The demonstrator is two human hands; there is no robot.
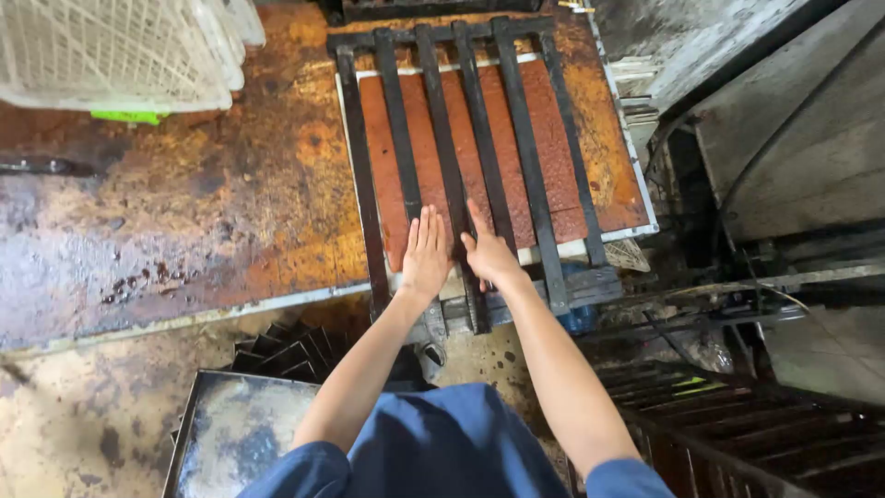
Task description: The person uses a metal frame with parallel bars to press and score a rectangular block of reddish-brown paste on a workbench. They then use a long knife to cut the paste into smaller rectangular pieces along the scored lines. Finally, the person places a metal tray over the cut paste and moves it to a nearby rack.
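Black metal frame of long bars (461, 138) lies on the flat reddish-brown slab (553, 157), and both the left hand (425, 254) and right hand (489, 254) press near its front end, fingers flat together, so greasy bars might slip sideways.

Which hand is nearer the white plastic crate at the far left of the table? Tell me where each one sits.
Left. The left hand lies flat on the reddish slab under the black slatted frame, on the side toward the white plastic crate. The right hand rests just beyond it, farther from the crate.
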